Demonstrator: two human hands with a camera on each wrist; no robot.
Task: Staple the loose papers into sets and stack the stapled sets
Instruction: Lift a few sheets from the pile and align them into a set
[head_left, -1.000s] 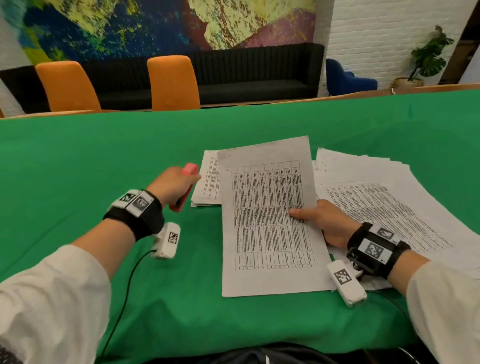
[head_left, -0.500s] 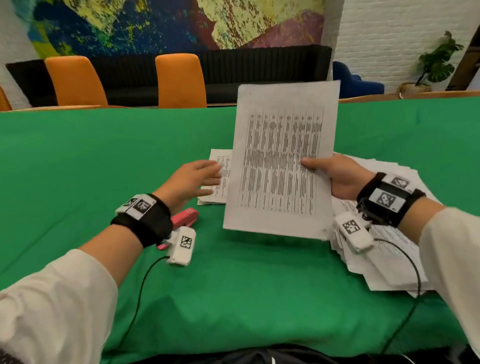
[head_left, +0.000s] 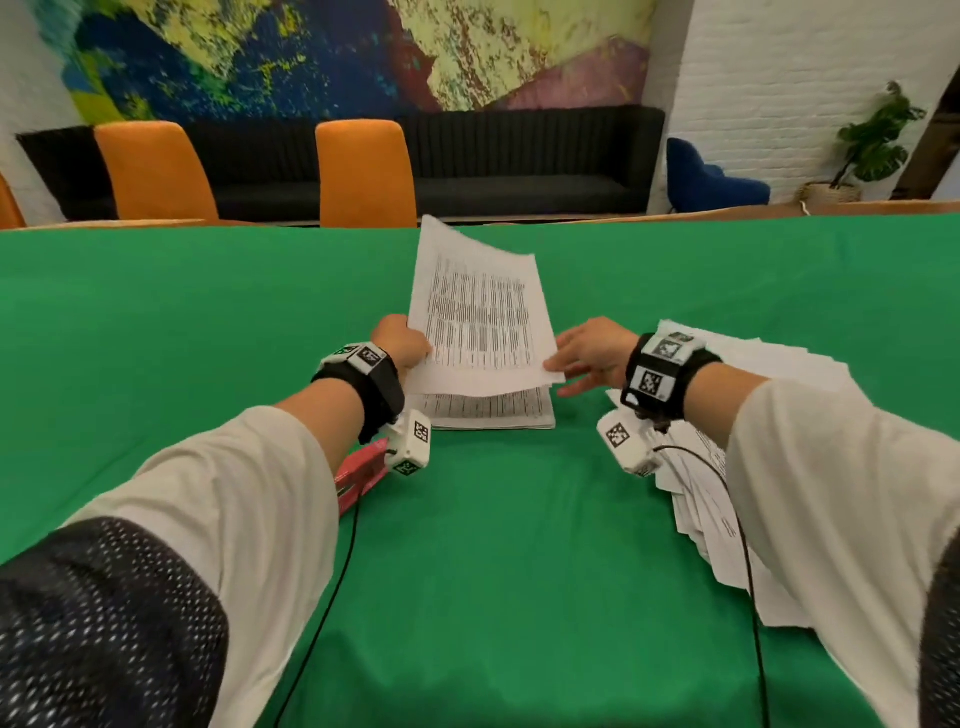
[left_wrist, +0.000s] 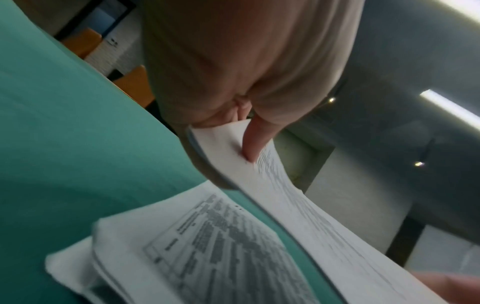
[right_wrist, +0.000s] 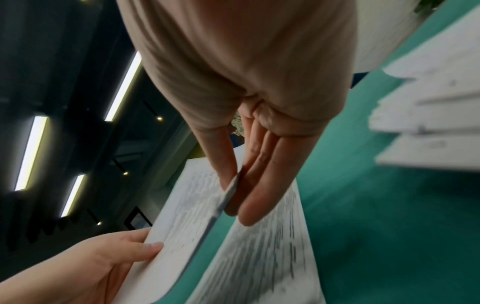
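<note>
Both hands carry one paper set (head_left: 480, 322) just above the stapled stack (head_left: 488, 410), likely to square it: left hand (head_left: 402, 343) pinches its left edge, right hand (head_left: 592, 353) pinches the right with nearly straight fingers.

Both forearms are reaching forward from the near edge, in pale sleeves pushed back from the wrists, each wrist wearing a black band with a small white camera hanging beneath it. The left hand (head_left: 402, 340) is curling in from the left, its thumb (left_wrist: 255, 142) pressing down on top while the fingers are gripping underneath. The right hand (head_left: 592, 353) is coming in from the right with its fingers (right_wrist: 262, 185) lying nearly straight and close together; the thumb appears to be pinching lightly against them, though blur is making that contact hard to confirm.
</note>
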